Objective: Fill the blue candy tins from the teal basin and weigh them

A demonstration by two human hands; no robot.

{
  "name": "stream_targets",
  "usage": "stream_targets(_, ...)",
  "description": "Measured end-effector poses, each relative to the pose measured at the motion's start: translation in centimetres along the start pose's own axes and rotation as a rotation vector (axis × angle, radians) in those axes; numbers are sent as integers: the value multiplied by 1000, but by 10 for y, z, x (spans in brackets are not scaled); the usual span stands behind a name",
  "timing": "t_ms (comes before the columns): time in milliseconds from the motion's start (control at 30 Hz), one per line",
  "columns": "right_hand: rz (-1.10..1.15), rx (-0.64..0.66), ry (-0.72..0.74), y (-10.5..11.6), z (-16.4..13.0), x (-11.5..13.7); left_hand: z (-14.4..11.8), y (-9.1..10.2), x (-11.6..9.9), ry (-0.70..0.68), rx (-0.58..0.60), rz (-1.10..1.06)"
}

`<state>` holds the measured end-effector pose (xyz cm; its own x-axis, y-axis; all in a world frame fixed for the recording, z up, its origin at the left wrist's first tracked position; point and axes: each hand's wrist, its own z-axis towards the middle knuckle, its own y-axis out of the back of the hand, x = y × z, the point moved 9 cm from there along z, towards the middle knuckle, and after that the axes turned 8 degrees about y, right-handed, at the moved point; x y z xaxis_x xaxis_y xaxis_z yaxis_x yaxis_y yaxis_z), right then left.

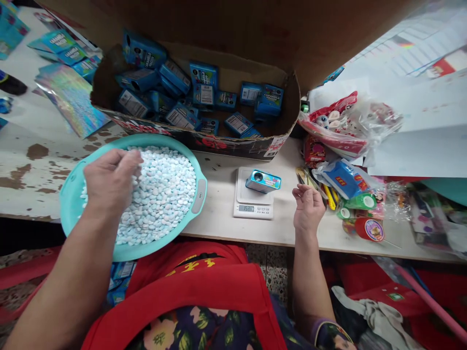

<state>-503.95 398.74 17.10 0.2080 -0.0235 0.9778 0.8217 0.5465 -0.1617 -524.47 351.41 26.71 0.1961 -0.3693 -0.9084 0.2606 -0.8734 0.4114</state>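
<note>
My left hand (pixel 109 180) reaches into a teal basin (pixel 73 194) heaped with small white and pale blue candy tablets (pixel 164 189), its fingers curled over them. A small blue tin (pixel 263 181) lies on its side on a white digital scale (pixel 253 200) in the middle of the table. To the right of the scale, my right hand (pixel 308 206) rests on the table, fingers loosely apart and holding nothing.
A large cardboard box (pixel 233 141) holding several blue tins stands behind the basin and scale. Holographic bags (pixel 69 95) lie at the far left. Plastic bags of toys and sweets (pixel 346 124) crowd the right side. The worn table edge runs below the basin.
</note>
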Motion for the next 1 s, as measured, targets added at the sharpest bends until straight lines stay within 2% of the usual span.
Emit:
stream_targets(67, -5, -10, -6, -1, 0, -2, 8, 0, 9, 191, 79, -282)
stream_targets(167, -15, 4, -8, -7, 1, -3, 10, -6, 11, 373, 217, -492)
stream_targets(267, -31, 39, -1, -17, 0, -2, 7, -6, 11, 445, 220, -630)
stream_targets(400, -49, 105, 35, -28, -2, 0, 1, -13, 11, 456, 220, -798)
stream_targets(467, -45, 155, 55, -33, -4, 0, -1, -11, 7, 360, 203, -756)
stream_targets(567, -34, 222, 95, -37, -5, 0, -5, 6, -6, 48, 93, -564)
stream_targets(667, -100, 342, 155, -49, -8, 3, -15, 14, -23, -306, -14, -56)
stream_targets(733, -247, 464, 175, -61, -12, 2, -22, 5, -30, -525, -16, 290)
stream_targets(800, -421, 554, 167, -71, -16, -3, -29, -2, -34, -684, -27, 465)
stream_targets(867, -509, 555, 153, -77, -17, -4, -38, -2, -41, -757, -72, 509)
stream_targets(933, -478, 465, 155, -82, -16, 4, -50, -4, -53, -774, -67, 490)
stream_targets(1000, -391, 379, 172, -94, -21, 17, -67, -18, -69, -789, 75, 430)
